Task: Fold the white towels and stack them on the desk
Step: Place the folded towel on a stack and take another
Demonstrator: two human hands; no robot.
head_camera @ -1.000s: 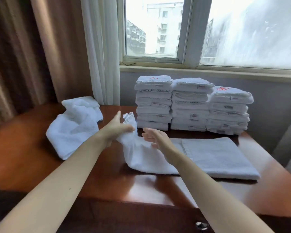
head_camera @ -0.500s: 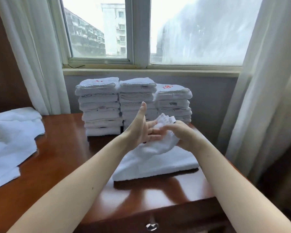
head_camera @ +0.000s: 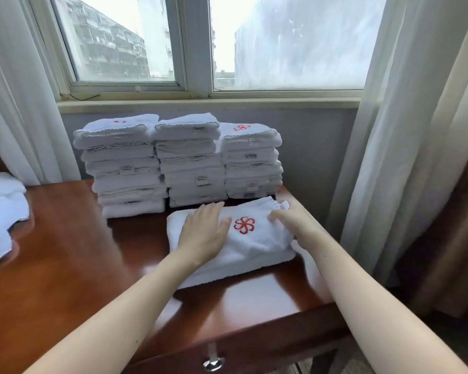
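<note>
A folded white towel (head_camera: 254, 238) with a red flower emblem lies on the wooden desk (head_camera: 65, 252), in front of three stacks of folded white towels (head_camera: 179, 160). My left hand (head_camera: 203, 233) lies flat on the towel's left half, fingers straight. My right hand (head_camera: 292, 220) rests on the towel's right end, fingers relaxed over the edge. A heap of unfolded white towels (head_camera: 0, 214) sits at the desk's far left.
The stacks stand against the wall under the window. White curtains (head_camera: 389, 130) hang on both sides, the right one close to the desk's right edge. A drawer knob (head_camera: 213, 364) shows at the desk's front.
The towel end that both hands held up has been laid down over the rest, showing the emblem. Both hands now rest on the folded towel. My view has swung right.
</note>
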